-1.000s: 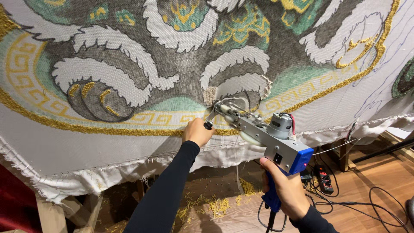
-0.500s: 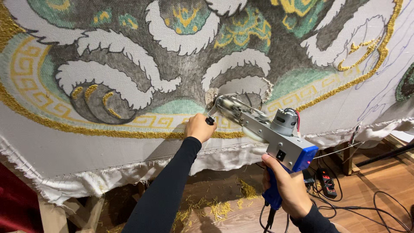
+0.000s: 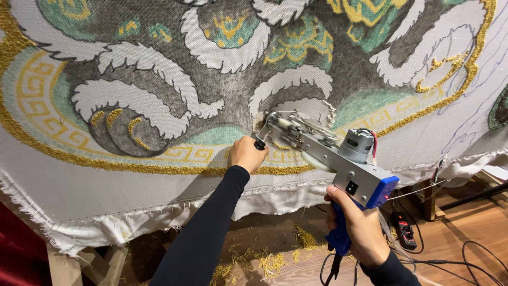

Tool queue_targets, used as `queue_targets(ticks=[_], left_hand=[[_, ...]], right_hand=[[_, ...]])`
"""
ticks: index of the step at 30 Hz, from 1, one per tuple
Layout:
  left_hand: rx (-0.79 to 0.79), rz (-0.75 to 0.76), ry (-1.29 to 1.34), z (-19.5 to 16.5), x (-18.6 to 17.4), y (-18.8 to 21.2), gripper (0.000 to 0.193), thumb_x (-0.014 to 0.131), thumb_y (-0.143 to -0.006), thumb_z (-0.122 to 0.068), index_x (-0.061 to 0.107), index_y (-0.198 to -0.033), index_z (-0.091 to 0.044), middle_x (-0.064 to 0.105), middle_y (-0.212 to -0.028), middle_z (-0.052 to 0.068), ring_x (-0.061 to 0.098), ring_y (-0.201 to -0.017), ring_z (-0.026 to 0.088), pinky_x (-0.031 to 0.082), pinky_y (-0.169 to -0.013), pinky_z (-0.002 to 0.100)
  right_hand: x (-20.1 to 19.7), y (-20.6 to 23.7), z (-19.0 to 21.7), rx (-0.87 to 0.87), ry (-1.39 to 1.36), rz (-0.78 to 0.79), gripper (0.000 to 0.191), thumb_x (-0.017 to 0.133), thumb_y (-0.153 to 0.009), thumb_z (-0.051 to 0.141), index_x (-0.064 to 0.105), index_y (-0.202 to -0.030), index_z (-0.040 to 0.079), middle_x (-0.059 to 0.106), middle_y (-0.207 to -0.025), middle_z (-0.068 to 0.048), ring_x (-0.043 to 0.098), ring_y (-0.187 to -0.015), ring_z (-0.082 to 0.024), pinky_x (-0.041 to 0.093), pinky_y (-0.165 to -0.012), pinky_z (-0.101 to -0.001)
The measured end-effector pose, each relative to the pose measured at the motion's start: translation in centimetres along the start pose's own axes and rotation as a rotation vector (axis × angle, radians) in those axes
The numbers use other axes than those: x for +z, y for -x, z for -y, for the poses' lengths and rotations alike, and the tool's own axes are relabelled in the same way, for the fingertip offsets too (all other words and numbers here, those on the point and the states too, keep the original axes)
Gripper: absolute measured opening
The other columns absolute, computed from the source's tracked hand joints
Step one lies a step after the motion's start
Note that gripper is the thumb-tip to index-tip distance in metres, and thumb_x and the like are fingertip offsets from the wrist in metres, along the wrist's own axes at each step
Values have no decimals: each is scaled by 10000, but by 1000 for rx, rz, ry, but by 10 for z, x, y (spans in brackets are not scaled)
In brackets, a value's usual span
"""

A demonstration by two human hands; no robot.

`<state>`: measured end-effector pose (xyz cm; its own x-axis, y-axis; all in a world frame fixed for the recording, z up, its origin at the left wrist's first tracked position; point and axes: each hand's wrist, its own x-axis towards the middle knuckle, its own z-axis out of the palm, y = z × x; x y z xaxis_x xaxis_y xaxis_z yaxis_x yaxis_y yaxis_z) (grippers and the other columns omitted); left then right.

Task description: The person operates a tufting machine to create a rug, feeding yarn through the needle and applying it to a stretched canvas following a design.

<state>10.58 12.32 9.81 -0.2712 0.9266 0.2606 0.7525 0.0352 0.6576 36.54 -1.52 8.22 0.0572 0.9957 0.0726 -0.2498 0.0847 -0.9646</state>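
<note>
I hold a metal tufting gun (image 3: 328,153) with a blue rear grip against a large stretched rug cloth (image 3: 159,95) patterned in grey, white, green and gold. My right hand (image 3: 359,228) is shut on the gun's blue handle below its body. My left hand (image 3: 246,153) is shut on the black front handle beside the gun's nose. The nose presses into the cloth at a white curl with a frayed edge (image 3: 296,106), just above the gold border line. A small motor (image 3: 355,145) sits on top of the gun.
The cloth's frayed white lower edge (image 3: 132,222) hangs over a wooden frame (image 3: 69,265). Yellow yarn scraps (image 3: 264,259) lie on the wooden floor. A power strip (image 3: 405,230) and black cables (image 3: 465,259) lie at the right; the gun's cord drops from the handle.
The gun's nose and both hands have shifted slightly up and to the left along the white curl. Both grips are unchanged.
</note>
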Motion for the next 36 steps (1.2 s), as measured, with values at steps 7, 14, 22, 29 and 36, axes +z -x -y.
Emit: queue_targets(ticks=[7, 14, 22, 29, 36], left_hand=[[12, -29, 15, -7, 2, -3, 268, 756, -842, -367, 750, -768, -109, 757, -767, 115, 745, -720, 294, 593, -721, 411], [-25, 112, 291, -15, 49, 6, 357, 739, -899, -399, 729, -917, -43, 801, -878, 146, 736, -675, 200, 598, -638, 349], [39, 517, 919, -63, 119, 33, 657, 738, -886, -356, 484, -1457, -152, 738, -1199, 22, 717, -773, 120, 531, -635, 274], [128, 573, 930, -105, 142, 57, 418, 743, -886, -415, 783, -1130, -78, 771, -1046, 57, 647, -675, 104, 554, -635, 262], [173, 486, 807, -124, 152, 58, 412, 824, -849, -357, 782, -1065, -8, 765, -915, 105, 704, -691, 125, 535, -648, 286]], right_hand=[[-4, -3, 5, -33, -5, 47, 243, 725, -879, 220, 603, -871, 10, 548, -613, -68, 508, -456, -191, 413, -432, -348], [-46, -8, 13, 41, -84, 127, 225, 691, -884, 235, 584, -886, 37, 520, -593, -73, 519, -462, -207, 419, -444, -364], [-157, -25, 43, 207, -52, 204, 343, 622, -925, 344, 561, -846, 15, 519, -617, -77, 506, -513, -201, 417, -470, -363], [-228, -26, 52, 142, -128, 281, 295, 609, -960, 300, 534, -933, 16, 499, -652, -75, 460, -527, -187, 404, -502, -360], [-251, -27, 67, 136, -97, 257, 587, 557, -899, 405, 671, -1227, -69, 489, -592, -61, 440, -489, -161, 408, -493, -344]])
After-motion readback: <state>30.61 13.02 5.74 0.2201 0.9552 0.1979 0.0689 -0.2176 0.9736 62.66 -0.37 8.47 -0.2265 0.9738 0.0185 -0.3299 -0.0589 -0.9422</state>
